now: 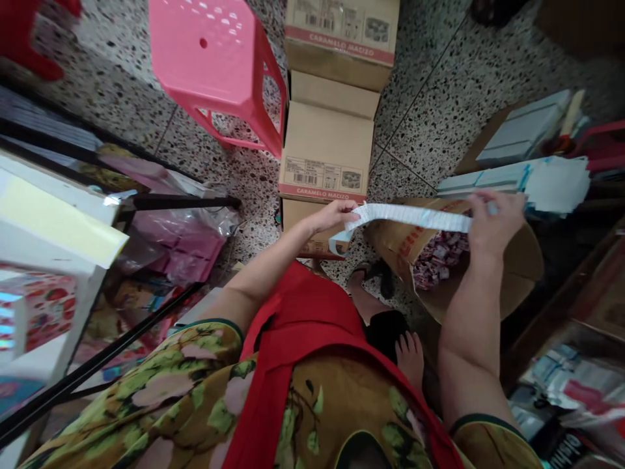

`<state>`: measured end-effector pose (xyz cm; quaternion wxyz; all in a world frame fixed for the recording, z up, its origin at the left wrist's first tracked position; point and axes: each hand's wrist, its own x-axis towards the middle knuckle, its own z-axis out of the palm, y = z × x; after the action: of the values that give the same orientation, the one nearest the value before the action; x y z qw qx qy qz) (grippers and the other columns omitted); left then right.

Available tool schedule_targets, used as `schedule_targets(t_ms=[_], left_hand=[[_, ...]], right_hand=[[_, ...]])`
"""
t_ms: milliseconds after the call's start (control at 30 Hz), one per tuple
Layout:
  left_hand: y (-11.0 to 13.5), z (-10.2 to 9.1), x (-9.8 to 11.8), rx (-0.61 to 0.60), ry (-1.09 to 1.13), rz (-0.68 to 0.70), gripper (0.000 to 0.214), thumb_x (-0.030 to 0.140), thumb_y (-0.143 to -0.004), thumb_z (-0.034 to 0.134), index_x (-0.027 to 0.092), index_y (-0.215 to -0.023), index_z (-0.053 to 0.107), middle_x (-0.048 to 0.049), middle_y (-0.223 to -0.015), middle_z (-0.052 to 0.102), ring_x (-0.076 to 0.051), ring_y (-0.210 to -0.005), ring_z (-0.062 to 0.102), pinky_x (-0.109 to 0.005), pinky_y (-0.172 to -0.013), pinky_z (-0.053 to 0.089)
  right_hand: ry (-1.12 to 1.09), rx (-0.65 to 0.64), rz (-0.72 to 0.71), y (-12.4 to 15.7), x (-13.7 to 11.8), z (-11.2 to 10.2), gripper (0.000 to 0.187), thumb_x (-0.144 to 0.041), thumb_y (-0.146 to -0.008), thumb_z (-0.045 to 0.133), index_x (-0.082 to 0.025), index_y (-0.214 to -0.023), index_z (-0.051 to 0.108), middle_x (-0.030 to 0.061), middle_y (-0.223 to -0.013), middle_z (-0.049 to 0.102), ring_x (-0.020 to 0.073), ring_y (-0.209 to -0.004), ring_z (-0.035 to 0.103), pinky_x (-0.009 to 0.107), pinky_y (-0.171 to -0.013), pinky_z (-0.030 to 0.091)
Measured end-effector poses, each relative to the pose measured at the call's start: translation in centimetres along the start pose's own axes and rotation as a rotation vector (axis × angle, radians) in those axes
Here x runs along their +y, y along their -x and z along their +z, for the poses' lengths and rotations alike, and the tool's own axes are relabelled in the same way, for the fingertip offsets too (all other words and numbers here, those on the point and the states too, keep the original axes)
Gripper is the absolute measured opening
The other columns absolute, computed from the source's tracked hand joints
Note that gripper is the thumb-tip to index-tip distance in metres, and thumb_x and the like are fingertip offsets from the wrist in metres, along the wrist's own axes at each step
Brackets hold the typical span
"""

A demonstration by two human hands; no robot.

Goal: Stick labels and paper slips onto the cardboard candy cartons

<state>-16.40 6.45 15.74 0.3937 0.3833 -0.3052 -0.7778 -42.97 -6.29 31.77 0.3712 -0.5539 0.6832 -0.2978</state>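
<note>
A long white printed paper strip [415,216] is stretched between my two hands over the floor. My left hand [339,215] pinches its left end, where a short loose tail curls downward. My right hand [495,221] is closed on the other end, with its fingertips bent over the strip. Below and beside my right hand is an open cardboard box [512,270] lying tilted, holding many small wrapped candies [441,258]. My right forearm covers part of that box.
Cardboard boxes [327,140] printed "CARAMELO MACIZO" stand in a row ahead, left of a speckled floor [415,130]. A pink plastic stool [209,58] is beside them. Shelving with packaged goods [180,247] runs along the left; stacked white packs [527,182] are on the right.
</note>
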Motion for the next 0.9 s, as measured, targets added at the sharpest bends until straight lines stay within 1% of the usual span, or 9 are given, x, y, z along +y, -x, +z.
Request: schedule_targets(t_ms=[100,167,267,367,500,567,667,767,900], left_hand=[[3.8,0.8,3.1,-0.103,-0.154,0.056,0.024,0.037,-0.088,0.065,0.014,-0.091,0.067,-0.0038,-0.085,0.063,-0.014,-0.079,0.057,-0.026,-0.075,0.044],[5.6,1.2,4.9,-0.157,-0.262,0.059,0.021,0.035,-0.089,0.063,0.015,-0.092,0.069,-0.0033,-0.085,0.063,-0.015,-0.080,0.056,-0.026,-0.077,0.043],[7.3,1.4,6.7,-0.198,-0.343,-0.005,0.019,0.035,-0.086,0.067,0.016,-0.085,0.070,-0.0026,-0.079,0.063,-0.015,-0.075,0.055,-0.026,-0.074,0.043],[8.5,0.7,6.9,-0.190,-0.378,-0.075,0.019,0.036,-0.083,0.069,0.017,-0.083,0.071,-0.0025,-0.078,0.064,-0.015,-0.074,0.054,-0.026,-0.073,0.043],[9.8,-0.4,5.5,-0.085,-0.391,-0.120,0.021,0.038,-0.084,0.066,0.017,-0.085,0.068,-0.0017,-0.076,0.061,-0.014,-0.072,0.053,-0.024,-0.068,0.041],[10.3,-0.6,4.4,0.026,-0.343,-0.128,0.021,0.037,-0.084,0.066,0.016,-0.086,0.066,-0.0018,-0.076,0.061,-0.014,-0.069,0.052,-0.024,-0.066,0.041],[10.7,-0.5,3.1,0.329,-0.377,-0.068,0.021,0.033,-0.086,0.061,0.014,-0.092,0.068,-0.0046,-0.083,0.065,-0.015,-0.074,0.055,-0.026,-0.070,0.044],[11.0,-0.3,2.5,0.608,-0.434,0.057,0.030,0.038,-0.092,0.056,0.014,-0.098,0.071,-0.0093,-0.101,0.069,-0.018,-0.094,0.060,-0.030,-0.087,0.046],[10.8,-0.5,2.8,0.568,-0.269,0.017,0.044,0.054,-0.094,0.054,0.012,-0.096,0.070,-0.0101,-0.095,0.071,-0.017,-0.087,0.062,-0.030,-0.086,0.047]], right_hand=[[0.284,-0.527,-0.210,1.8,1.4,2.1,0.032,-0.023,-0.077,0.079,-0.025,-0.108,0.078,0.0077,-0.105,0.067,0.0265,-0.107,0.060,0.048,-0.110,0.040],[0.229,-0.839,-0.253,3.7,1.4,4.6,0.049,-0.031,-0.082,0.074,-0.028,-0.131,0.068,0.0072,-0.124,0.066,0.0255,-0.111,0.061,0.045,-0.105,0.046],[0.051,-1.180,-0.040,6.0,1.0,8.1,0.066,-0.034,-0.081,0.072,-0.031,-0.145,0.054,0.0061,-0.133,0.063,0.0202,-0.091,0.067,0.034,-0.077,0.056],[-0.041,-1.384,0.163,7.1,1.3,10.4,0.057,-0.035,-0.079,0.072,-0.028,-0.135,0.061,0.0049,-0.115,0.070,0.0141,-0.070,0.064,0.025,-0.054,0.049],[-0.064,-1.389,0.241,7.8,1.6,12.1,0.034,-0.037,-0.074,0.073,-0.019,-0.104,0.068,-0.0029,-0.069,0.063,0.0093,-0.055,0.051,0.021,-0.050,0.041],[-0.054,-1.377,0.275,8.2,1.6,12.9,0.033,-0.042,-0.074,0.073,-0.018,-0.096,0.068,-0.0055,-0.059,0.056,0.0082,-0.051,0.046,0.021,-0.050,0.038],[-0.052,-1.281,0.299,8.8,1.6,13.9,0.037,-0.049,-0.072,0.072,-0.017,-0.090,0.067,-0.0052,-0.056,0.053,0.0081,-0.049,0.043,0.022,-0.049,0.035],[-0.022,-1.171,0.301,9.0,1.7,14.8,0.038,-0.050,-0.071,0.072,-0.016,-0.089,0.068,-0.0047,-0.055,0.051,0.0085,-0.049,0.041,0.023,-0.049,0.033],[0.052,-1.123,0.270,9.1,1.4,15.3,0.037,-0.049,-0.073,0.071,-0.016,-0.091,0.068,-0.0043,-0.054,0.051,0.0093,-0.050,0.041,0.024,-0.050,0.034]])
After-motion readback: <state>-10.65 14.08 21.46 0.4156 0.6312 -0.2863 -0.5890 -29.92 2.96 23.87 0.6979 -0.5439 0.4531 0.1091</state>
